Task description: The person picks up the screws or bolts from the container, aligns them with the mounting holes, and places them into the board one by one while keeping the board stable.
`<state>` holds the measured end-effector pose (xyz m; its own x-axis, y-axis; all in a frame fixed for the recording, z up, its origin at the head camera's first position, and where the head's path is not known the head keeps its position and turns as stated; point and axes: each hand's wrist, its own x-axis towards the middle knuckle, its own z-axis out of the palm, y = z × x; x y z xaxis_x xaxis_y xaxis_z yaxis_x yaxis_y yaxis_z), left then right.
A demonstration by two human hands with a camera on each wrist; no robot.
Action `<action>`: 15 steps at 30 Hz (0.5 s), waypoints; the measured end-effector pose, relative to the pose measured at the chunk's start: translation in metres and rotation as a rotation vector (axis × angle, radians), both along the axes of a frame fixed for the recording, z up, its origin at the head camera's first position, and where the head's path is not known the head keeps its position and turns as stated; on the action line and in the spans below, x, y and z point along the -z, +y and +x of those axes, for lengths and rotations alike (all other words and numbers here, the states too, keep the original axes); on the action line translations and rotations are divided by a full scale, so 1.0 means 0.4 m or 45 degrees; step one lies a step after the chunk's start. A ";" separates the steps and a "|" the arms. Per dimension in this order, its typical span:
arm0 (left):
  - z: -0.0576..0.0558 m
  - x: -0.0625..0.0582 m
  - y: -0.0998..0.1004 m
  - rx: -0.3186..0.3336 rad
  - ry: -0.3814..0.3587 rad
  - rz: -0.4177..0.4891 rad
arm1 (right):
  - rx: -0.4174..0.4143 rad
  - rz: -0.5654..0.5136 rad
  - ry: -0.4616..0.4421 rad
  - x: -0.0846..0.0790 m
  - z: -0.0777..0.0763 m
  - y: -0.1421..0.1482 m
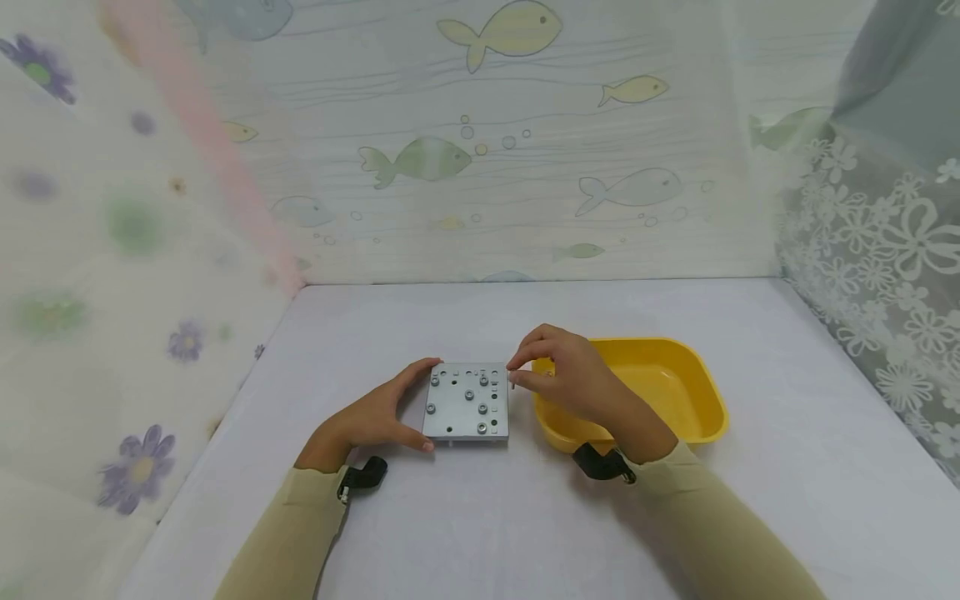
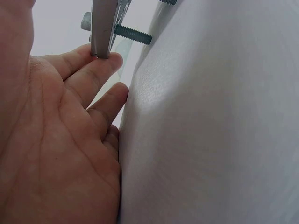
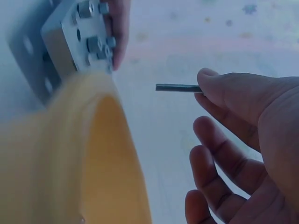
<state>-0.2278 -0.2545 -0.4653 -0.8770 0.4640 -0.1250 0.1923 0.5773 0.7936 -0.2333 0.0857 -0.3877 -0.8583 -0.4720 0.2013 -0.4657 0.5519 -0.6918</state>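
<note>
"Behind everything else hangs a pale cloth (image 1: 517, 200) printed with fish, and before it spreads a white table (image 1: 480, 517). What's on that?"

"Right of the middle, a yellow basin (image 1: 663, 387) with rounded corners."

"And the hands?"

"Apart from each other. The right hand (image 1: 573, 379) is over the basin's left side, thumb and forefinger pinching something slim, the other fingers loosely bent. The left hand (image 1: 382, 412) grips a metal plate (image 1: 453, 410), thumb at the near edge and fingers at the far one."

"How does the plate look?"

"Flat, nearly square, silver-grey, with a dull shine. It's just left of the basin, near the middle of the table. Small dark holes and pale marks dot its top."

"Any bolts?"

"Several, with round, hollow heads (image 1: 469, 395) standing up from the face. Underneath, a dark threaded end (image 2: 133, 35) pokes out; whether it touches the table, I can't tell."

"And that pinched thing?"

"A short, straight, dark rod (image 3: 177, 87), maybe a pin or a key. Its tip points away from the fingers, just beside the plate's right edge."
</note>
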 end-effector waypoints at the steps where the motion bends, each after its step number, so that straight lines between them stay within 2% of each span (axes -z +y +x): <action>1: 0.000 0.000 0.000 0.001 -0.001 0.005 | -0.013 0.004 -0.003 0.002 0.003 -0.006; 15: -0.003 0.004 -0.003 0.013 0.001 0.008 | -0.105 -0.018 -0.080 0.036 0.029 -0.050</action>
